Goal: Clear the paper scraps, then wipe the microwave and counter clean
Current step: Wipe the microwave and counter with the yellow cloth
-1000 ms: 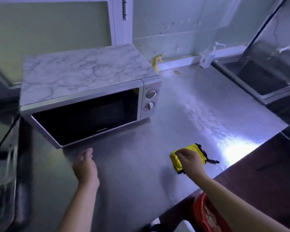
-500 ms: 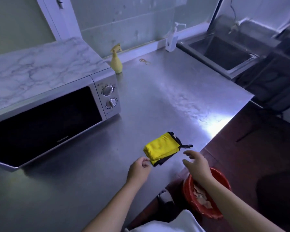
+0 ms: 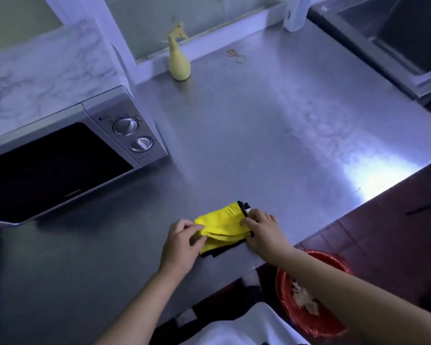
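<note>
A folded yellow cloth [image 3: 223, 221] with black trim lies near the front edge of the steel counter [image 3: 259, 135]. My left hand [image 3: 181, 242] pinches the cloth's left end between thumb and fingers. My right hand [image 3: 263, 229] grips its right end, fingers curled over the black trim. The silver microwave [image 3: 90, 135] with a marble-patterned top and dark door stands at the left. Paper scraps [image 3: 305, 298] lie in a red bin [image 3: 316, 327] on the floor below the counter edge.
A yellow spray bottle [image 3: 178, 62] stands at the back beside the microwave. Rubber bands [image 3: 235, 56] lie near the back wall. A white pump bottle [image 3: 295, 13] and a steel sink [image 3: 396, 36] are at the back right.
My left hand left the microwave's front and came to the cloth's left end. My right hand let go, then closed on the cloth's right end. The view swung right and down.
</note>
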Action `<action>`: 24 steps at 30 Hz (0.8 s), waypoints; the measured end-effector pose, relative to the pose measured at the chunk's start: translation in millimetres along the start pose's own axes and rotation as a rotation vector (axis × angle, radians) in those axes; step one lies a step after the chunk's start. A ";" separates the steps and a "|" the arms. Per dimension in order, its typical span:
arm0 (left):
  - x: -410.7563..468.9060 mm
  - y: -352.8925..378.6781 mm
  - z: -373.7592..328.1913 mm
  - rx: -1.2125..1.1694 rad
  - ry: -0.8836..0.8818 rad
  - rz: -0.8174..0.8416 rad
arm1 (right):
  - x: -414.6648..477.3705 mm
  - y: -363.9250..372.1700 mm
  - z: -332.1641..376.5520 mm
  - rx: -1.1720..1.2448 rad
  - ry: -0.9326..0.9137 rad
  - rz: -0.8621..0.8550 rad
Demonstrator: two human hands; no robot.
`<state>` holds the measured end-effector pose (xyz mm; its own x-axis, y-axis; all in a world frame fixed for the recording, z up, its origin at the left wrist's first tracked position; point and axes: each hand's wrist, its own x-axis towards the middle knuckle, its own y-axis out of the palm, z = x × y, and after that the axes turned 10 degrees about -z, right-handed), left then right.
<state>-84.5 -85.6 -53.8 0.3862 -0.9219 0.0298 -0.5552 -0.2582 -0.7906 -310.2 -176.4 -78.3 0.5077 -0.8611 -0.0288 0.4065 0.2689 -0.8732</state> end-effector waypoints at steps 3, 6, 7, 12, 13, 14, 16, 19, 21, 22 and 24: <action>6.4 -7.0 -15.0 -0.087 -0.038 -0.076 | 6.5 -6.8 -9.3 0.242 0.116 0.024; 13.7 -17.3 -35.8 -0.191 -0.071 -0.025 | 14.0 -20.7 -9.7 0.448 0.248 0.016; 15.4 -20.7 -41.9 -0.225 -0.096 0.005 | 17.8 -27.2 -8.9 0.494 0.298 0.024; 22.0 -42.6 -62.8 -0.406 -0.152 0.087 | 34.2 -71.6 0.9 0.566 0.335 0.037; 22.6 -47.3 -65.0 -0.434 -0.155 0.083 | 35.9 -81.4 3.6 0.536 0.306 0.030; 23.0 -51.5 -66.3 -0.462 -0.157 0.078 | 37.3 -91.4 7.1 0.493 0.273 0.024; 22.0 -61.4 -68.6 -0.536 -0.176 0.081 | 36.1 -111.5 17.2 0.402 0.209 0.024; 17.8 -82.5 -73.2 -0.641 -0.199 0.131 | 27.2 -138.6 39.9 0.295 0.136 0.035; 12.8 -99.7 -76.3 -0.661 -0.182 0.196 | 19.1 -158.0 56.5 0.257 0.115 0.048; 10.6 -108.8 -77.3 -0.661 -0.167 0.228 | 15.3 -168.9 65.3 0.259 0.128 0.062; 7.7 -129.0 -77.3 -0.704 -0.125 0.288 | 7.8 -189.5 83.5 0.447 0.162 0.125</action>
<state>-66.8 -81.7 95.7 0.2123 -0.9519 -0.2208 -0.9681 -0.1741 -0.1803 -319.8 -198.1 127.6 0.4632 -0.8569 -0.2264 0.6544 0.5029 -0.5646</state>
